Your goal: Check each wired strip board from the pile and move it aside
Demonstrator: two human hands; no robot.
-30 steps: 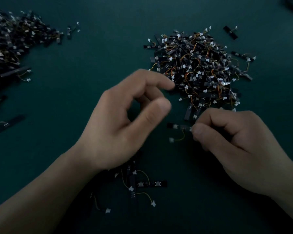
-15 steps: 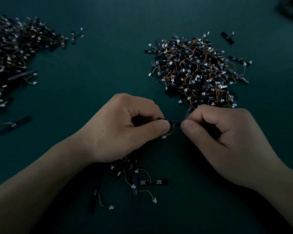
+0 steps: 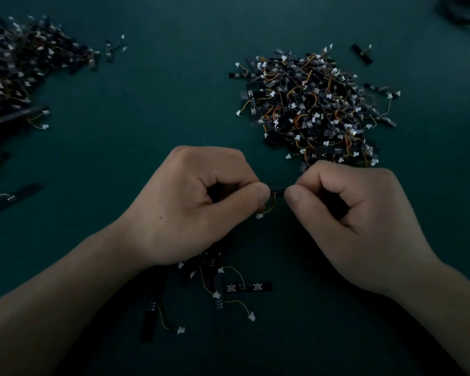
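Hands meet at the middle of the view: the left hand (image 3: pixel 201 204) and right hand (image 3: pixel 350 218) each pinch one end of a single board (image 3: pixel 277 190) between thumb and curled forefinger, with the other fingers tucked in. Its wire (image 3: pixel 272 206) loops down to a white plug (image 3: pixel 259 216) hanging just below the left thumb.

The board looks light, thin and stiff, and the wire soft. I judge the wire's joint to be the weak spot, so the bare ends are the safest hold.

The pile (image 3: pixel 310 109) lies on the bench (image 3: pixel 160 104) at 1 o'clock, just beyond the right knuckles, far too tangled to count. A second heap (image 3: pixel 19 71) lies at 10 o'clock, well apart. A small group (image 3: pixel 220 289) of some five boards lies at 6 o'clock, partly hidden under the left wrist. One stray (image 3: pixel 14 198) lies alone at 9 o'clock.
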